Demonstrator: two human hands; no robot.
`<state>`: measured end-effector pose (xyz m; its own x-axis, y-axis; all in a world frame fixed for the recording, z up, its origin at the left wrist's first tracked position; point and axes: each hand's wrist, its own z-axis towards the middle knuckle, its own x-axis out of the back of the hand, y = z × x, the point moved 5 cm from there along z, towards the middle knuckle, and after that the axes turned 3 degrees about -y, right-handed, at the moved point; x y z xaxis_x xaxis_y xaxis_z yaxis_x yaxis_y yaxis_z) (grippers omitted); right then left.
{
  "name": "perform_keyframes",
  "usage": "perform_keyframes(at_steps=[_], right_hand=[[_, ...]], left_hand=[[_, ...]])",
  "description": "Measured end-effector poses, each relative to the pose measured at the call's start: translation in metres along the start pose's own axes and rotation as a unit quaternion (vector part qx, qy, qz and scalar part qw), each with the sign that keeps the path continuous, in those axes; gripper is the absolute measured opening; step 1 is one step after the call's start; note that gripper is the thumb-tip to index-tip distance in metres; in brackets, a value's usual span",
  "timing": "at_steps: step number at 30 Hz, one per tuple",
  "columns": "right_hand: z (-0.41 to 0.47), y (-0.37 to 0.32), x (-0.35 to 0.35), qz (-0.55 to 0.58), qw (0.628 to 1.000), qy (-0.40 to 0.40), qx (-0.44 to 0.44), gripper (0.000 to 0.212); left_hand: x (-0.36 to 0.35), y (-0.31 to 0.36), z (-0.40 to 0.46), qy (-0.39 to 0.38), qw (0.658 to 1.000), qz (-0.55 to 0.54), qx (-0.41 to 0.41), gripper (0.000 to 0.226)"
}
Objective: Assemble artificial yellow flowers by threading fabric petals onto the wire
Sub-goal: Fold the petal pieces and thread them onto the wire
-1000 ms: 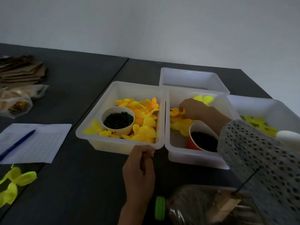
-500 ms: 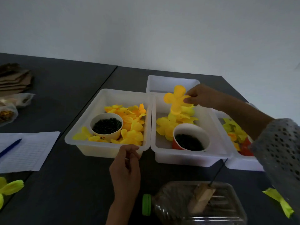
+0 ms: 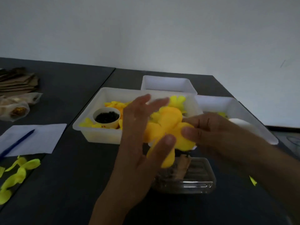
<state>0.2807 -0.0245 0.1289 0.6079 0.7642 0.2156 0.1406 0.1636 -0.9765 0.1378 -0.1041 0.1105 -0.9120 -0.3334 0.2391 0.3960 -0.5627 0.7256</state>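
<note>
Between both thumbs and fingers, yellow petal piece (image 3: 168, 125) pinched by left hand (image 3: 139, 135) and right hand (image 3: 215, 132)

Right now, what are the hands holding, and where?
A yellow fabric petal: right hand pinches its right lobe, left hand thumb on its lower lobe.
</note>
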Motion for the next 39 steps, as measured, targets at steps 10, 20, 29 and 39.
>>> perform_keyframes(at_steps=[10, 20, 29, 39], right_hand=[[-0.037, 0.067, -0.067, 0.094, 0.987, 0.122, -0.041, 0.034], [-0.055, 0.106, -0.088, 0.118, 0.970, 0.214, -0.022, 0.039], [-0.069, 0.117, -0.077, 0.055, 0.946, 0.316, -0.034, 0.023], [-0.064, 0.115, -0.089, 0.008, 0.955, 0.293, -0.040, 0.029]], left_hand=[[-0.013, -0.009, -0.072, -0.029, 0.983, 0.018, 0.179, 0.036], [-0.042, -0.044, -0.093, 0.046, 0.904, -0.215, 0.367, 0.023], [-0.067, -0.060, -0.112, 0.080, 0.816, -0.346, 0.457, 0.046], [-0.053, -0.042, -0.112, 0.062, 0.954, 0.028, 0.291, 0.022]])
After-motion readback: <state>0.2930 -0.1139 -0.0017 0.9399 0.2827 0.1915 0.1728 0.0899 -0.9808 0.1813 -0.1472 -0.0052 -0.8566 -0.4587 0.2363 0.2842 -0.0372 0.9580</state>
